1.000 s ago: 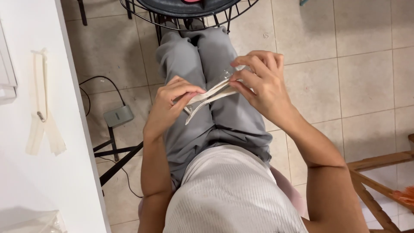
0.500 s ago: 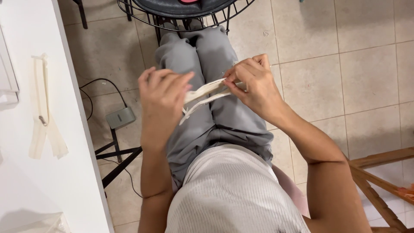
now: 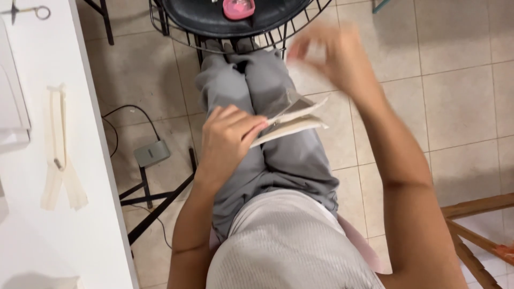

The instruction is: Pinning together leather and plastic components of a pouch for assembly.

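Head view looked straight down at my lap, where I sat in grey trousers (image 3: 278, 139) and a pale ribbed top (image 3: 284, 246) over a beige tiled floor (image 3: 460, 96). My left hand (image 3: 227, 142) rested on my left thigh with its fingers curled and pressed together, pinching the near end of a cream zipper strip (image 3: 292, 122). That strip lay across my lap, its 2 tape ends fanning out to the right past my knee, clear of my other hand. My right hand (image 3: 334, 56) was raised above my knees, well apart from the strip, and it was too blurred for me to tell whether the fingers were spread or closed, or whether they held anything.

Beyond my knees stood a round black wire-framed stool (image 3: 225, 18) with a small pink object (image 3: 239, 7) on its seat. On my left ran a white tabletop (image 3: 91, 160), and on it lay another cream zipper (image 3: 58, 152), stretched lengthwise with its ends split. Small scissors (image 3: 27, 10) sat at the far corner of that tabletop. Under its edge a grey power adapter (image 3: 152, 153) lay on the floor with a black cable (image 3: 128, 115) looping away. A wooden frame (image 3: 476, 230) showed at the lower right.
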